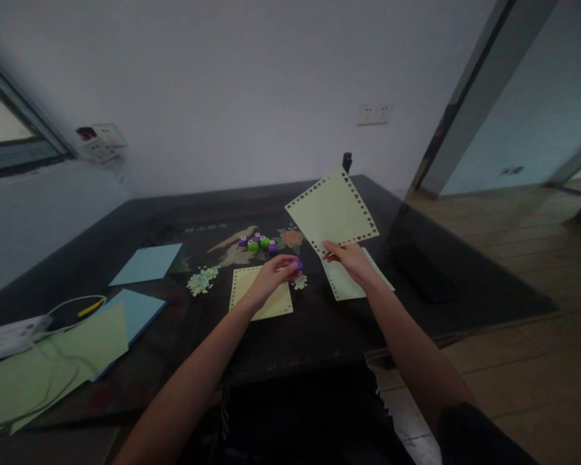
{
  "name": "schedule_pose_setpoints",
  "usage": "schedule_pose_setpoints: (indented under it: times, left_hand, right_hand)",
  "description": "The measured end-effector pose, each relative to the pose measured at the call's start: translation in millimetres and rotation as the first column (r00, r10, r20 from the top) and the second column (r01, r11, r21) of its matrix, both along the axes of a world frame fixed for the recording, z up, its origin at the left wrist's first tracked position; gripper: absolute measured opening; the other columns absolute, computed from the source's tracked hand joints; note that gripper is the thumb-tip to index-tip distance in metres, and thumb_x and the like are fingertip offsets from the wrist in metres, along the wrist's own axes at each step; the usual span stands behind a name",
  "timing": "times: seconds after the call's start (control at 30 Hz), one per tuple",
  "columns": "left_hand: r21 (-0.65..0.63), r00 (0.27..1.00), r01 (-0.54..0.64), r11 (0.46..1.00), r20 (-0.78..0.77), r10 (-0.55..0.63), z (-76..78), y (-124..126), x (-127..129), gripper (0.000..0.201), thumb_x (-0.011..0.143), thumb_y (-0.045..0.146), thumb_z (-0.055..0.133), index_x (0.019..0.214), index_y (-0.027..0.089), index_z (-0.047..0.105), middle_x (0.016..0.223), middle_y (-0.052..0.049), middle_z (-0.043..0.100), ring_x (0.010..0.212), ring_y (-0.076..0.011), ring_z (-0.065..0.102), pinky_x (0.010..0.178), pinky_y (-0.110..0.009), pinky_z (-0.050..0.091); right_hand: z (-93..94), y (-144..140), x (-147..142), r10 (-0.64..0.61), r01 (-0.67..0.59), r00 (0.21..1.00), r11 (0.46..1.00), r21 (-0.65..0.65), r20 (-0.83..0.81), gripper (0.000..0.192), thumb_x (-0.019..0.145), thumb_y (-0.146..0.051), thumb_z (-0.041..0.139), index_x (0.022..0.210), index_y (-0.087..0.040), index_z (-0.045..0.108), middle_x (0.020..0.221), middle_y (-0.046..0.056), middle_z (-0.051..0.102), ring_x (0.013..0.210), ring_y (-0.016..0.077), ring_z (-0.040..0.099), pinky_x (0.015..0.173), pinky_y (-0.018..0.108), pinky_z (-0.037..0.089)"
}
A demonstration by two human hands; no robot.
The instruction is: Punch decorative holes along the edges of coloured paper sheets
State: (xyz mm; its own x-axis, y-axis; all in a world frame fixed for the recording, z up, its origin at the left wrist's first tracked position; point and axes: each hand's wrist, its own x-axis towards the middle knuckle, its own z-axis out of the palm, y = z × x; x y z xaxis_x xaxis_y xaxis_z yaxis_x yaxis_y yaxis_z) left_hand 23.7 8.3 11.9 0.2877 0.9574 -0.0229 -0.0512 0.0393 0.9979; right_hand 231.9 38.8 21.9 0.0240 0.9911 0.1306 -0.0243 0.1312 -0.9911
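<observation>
Pale green punched-edge sheet (333, 210) raised above dark table (319, 323), pinched at its lower edge by right hand (351, 258), left hand (274, 274) gripping purple punch (297, 265), bare tabletop nearest the person.

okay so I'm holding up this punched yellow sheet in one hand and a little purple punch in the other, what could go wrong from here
1. The right hand pinches the raised yellow sheet by one corner only; it could flop, crease or slip from that grip.
2. The left hand holds the purple punch just above the paper scraps; a sweep of the arm might scatter them.
3. The loose punches sit close behind and could be knocked.
</observation>
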Motion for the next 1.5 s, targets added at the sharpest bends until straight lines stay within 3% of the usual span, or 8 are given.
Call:
schedule_pose_setpoints:
  times: [0.3,0.5,0.6,0.7,0.8,1.13,1.37,1.5]
  left_hand:
    - [-0.196,0.955,0.121,0.973,0.290,-0.060,1.9,12,13,0.029,0.077,0.027,0.065,0.106,0.020,0.061,0.102,-0.008,0.065,0.079,-0.0129,0.063,0.079,-0.030,0.050]
    - [-0.035,0.999,0.011,0.999,0.038,-0.010,-15.7,51,40,0.032,0.073,0.023,0.067,0.104,0.016,0.058,0.093,-0.008,0.066,0.062,-0.0089,0.059,0.060,-0.023,0.044]
    - [0.140,0.975,-0.017,0.990,-0.219,0.048,-23.6,76,54,0.021,0.076,0.027,0.063,0.090,0.012,0.060,0.083,-0.008,0.066,0.063,-0.0130,0.059,0.060,-0.026,0.044]
    - [0.409,0.805,0.002,0.912,-0.542,0.241,-28.4,99,66,0.018,0.076,0.028,0.062,0.085,0.012,0.063,0.081,-0.008,0.066,0.074,-0.0184,0.061,0.069,-0.030,0.045]
    - [0.475,0.645,0.056,0.878,-0.689,0.332,-31.0,114,75,0.017,0.075,0.024,0.062,0.086,0.011,0.065,0.084,-0.011,0.067,0.083,-0.0223,0.061,0.078,-0.034,0.045]
    - [0.424,0.490,0.119,0.898,-0.811,0.318,-29.9,133,97,0.023,0.075,0.017,0.058,0.095,0.010,0.067,0.096,-0.015,0.068,0.091,-0.0248,0.062,0.081,-0.031,0.045]
    - [0.468,0.523,0.162,0.869,-0.787,0.327,-26.4,127,96,0.028,0.075,0.014,0.058,0.102,0.013,0.065,0.097,-0.012,0.067,0.091,-0.0221,0.061,0.084,-0.032,0.045]
    - [0.549,0.575,0.063,0.833,-0.703,0.419,-20.5,115,89,0.031,0.078,0.019,0.056,0.108,0.013,0.062,0.106,-0.013,0.063,0.095,-0.0216,0.058,0.089,-0.034,0.041]
  right_hand:
    - [7.4,-9,75,-0.251,0.249,0.968,0.966,0.074,0.020,0.031,0.053,-0.036,0.076,0.072,-0.015,0.062,0.066,0.004,0.066,0.051,0.0142,0.056,0.051,0.028,0.048]
    - [-15.1,-11,105,-0.415,0.414,0.910,0.909,0.041,0.016,0.032,0.053,-0.039,0.075,0.067,-0.014,0.062,0.058,0.004,0.063,0.046,0.0146,0.054,0.047,0.029,0.045]
    - [-21.8,-10,108,-0.426,0.426,0.905,0.904,0.029,-0.012,0.035,0.052,-0.042,0.076,0.068,-0.014,0.061,0.056,0.003,0.062,0.047,0.0145,0.054,0.046,0.028,0.044]
    - [-22.4,-10,106,-0.412,0.413,0.910,0.910,0.029,-0.040,0.037,0.051,-0.043,0.076,0.069,-0.014,0.061,0.058,0.003,0.063,0.048,0.0139,0.055,0.046,0.027,0.043]
    - [-20.3,-10,104,-0.407,0.408,0.913,0.913,0.028,-0.031,0.038,0.051,-0.045,0.074,0.066,-0.013,0.061,0.057,0.003,0.062,0.048,0.0131,0.053,0.047,0.026,0.043]
    - [-17.7,-13,102,-0.388,0.387,0.921,0.916,0.104,-0.003,0.040,0.056,-0.044,0.072,0.079,-0.013,0.062,0.068,0.005,0.066,0.051,0.0128,0.053,0.046,0.025,0.041]
    - [-21.9,-11,103,-0.365,0.365,0.931,0.927,0.088,-0.021,0.050,0.061,-0.052,0.067,0.090,-0.012,0.065,0.072,0.006,0.068,0.056,0.0156,0.057,0.048,0.026,0.043]
    - [-25.8,-10,104,-0.332,0.332,0.943,0.940,0.079,-0.019,0.045,0.059,-0.049,0.070,0.084,-0.012,0.067,0.071,0.006,0.068,0.059,0.0164,0.058,0.053,0.028,0.045]
